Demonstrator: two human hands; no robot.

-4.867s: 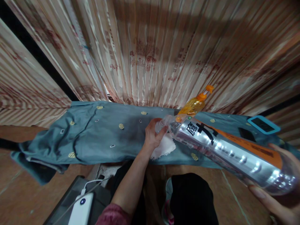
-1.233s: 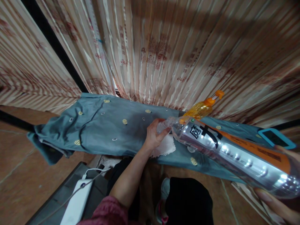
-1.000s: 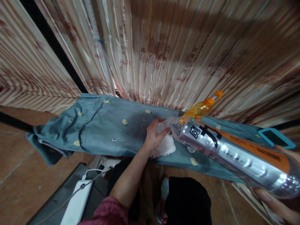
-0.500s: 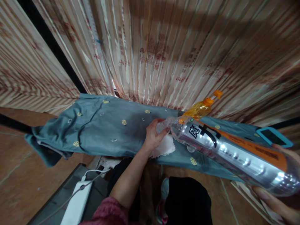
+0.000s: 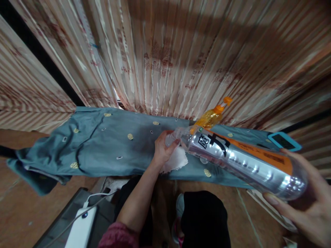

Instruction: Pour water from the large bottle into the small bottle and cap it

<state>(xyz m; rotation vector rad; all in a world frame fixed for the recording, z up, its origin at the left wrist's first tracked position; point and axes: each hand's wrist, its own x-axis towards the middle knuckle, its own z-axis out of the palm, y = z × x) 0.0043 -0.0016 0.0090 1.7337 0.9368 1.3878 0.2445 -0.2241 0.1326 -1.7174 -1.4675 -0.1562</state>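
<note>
A large clear plastic bottle [image 5: 240, 162] with a silver and orange label lies tilted across the right side, its neck pointing left. My right hand [image 5: 307, 196] grips it round its base. My left hand [image 5: 164, 146] is closed round a small clear container [image 5: 170, 138], which meets the mouth of the large bottle. Whether any liquid is passing between them I cannot tell. Beneath my left hand, a white cloth or tissue [image 5: 177, 160] rests on the blue-green cloth [image 5: 103, 155]. Just behind the bottle neck is an orange pump bottle [image 5: 209, 117].
A blue-framed device with a dark screen [image 5: 284, 141] sits at the right end. A small clear round object [image 5: 203, 160] lies under the large bottle. Pleated curtains [image 5: 165, 69] hang behind. At lower left, a white power bank [image 5: 81, 225] with a cable rests on a grey surface.
The whole view has shifted, so things appear farther left. More of my right hand now shows at the bottle's base. Both hands keep their hold, with bottle and container still together.
</note>
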